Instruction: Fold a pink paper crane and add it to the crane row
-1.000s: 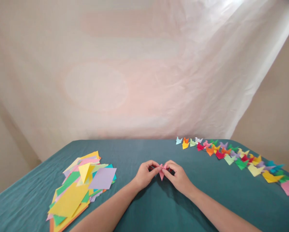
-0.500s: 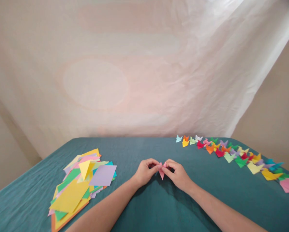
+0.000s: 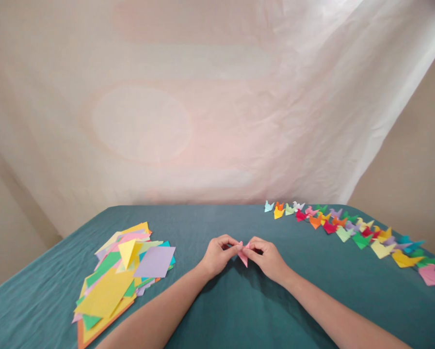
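Note:
Between my hands, over the middle of the table, is a small pink origami bird (image 3: 243, 257) of folded paper, its pointed end hanging downward. My left hand (image 3: 219, 255) pinches its left side between thumb and fingers. On the other side, my right hand (image 3: 265, 258) is closed in a pinch on the right part of the paper. The fingertips cover most of the upper folds.
A loose pile of coloured paper sheets (image 3: 106, 293) lies at the left, a lilac square (image 3: 154, 262) on its right side. Rows of finished origami birds (image 3: 382, 249) stretch along the right of the green cloth-covered table (image 3: 217, 310). A pale curtain (image 3: 217, 106) hangs behind.
The pink paper has tilted slightly between my fingers, its lower tip shifting a little to the right. Both hands keep their pinch. The whole view has moved slightly.

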Available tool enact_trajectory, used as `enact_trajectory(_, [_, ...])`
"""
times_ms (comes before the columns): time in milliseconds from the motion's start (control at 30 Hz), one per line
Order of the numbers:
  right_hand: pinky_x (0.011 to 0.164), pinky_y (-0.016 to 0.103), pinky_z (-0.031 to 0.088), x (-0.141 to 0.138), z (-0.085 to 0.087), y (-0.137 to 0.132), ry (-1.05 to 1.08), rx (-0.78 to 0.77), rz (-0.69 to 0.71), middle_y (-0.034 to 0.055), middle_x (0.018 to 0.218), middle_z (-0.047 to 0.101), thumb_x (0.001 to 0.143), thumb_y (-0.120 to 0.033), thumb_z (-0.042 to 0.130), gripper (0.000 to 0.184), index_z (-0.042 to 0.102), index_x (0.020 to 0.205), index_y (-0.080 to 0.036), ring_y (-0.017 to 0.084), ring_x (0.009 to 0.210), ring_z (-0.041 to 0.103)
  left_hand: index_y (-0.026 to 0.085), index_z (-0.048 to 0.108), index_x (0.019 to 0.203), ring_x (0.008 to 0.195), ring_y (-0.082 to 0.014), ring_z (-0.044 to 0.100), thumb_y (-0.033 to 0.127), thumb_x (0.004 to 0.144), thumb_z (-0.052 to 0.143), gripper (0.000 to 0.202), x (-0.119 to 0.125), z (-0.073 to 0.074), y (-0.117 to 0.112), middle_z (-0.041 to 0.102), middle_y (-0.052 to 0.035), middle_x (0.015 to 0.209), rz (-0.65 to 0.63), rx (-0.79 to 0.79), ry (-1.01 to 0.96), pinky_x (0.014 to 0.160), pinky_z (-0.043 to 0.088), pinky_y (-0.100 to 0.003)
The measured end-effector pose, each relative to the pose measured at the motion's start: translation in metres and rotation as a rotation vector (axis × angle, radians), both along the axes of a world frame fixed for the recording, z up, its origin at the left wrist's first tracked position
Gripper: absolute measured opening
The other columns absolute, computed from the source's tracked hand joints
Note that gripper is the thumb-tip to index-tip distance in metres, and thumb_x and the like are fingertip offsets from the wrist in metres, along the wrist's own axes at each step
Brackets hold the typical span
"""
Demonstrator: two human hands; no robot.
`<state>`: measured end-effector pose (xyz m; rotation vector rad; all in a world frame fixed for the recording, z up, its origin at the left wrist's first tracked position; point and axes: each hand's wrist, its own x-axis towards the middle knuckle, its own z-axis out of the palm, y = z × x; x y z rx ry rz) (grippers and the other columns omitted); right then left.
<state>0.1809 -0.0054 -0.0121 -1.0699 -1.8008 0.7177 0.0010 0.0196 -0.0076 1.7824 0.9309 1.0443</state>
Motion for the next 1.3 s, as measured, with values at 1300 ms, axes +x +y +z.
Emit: enact_trajectory(1300, [0.063,0.026,0.040,-0.0015,0.0039,-0.0039,-0.023,-0.002,0.010,-0.0009,0.068,0.051,0.086,-0.030,0.047,0.027,0.048,0.062,-0.019,0.013,0.064,0.049,0.013,0.067,0.078,0.066,-0.0135,0.056,0.044,0.078,0.059,0.032,0.0013,-0.0008,0.0001,0.065,-0.0038,0.073,-0.036,-0.029,0.046,0.063,0.043,-0.022])
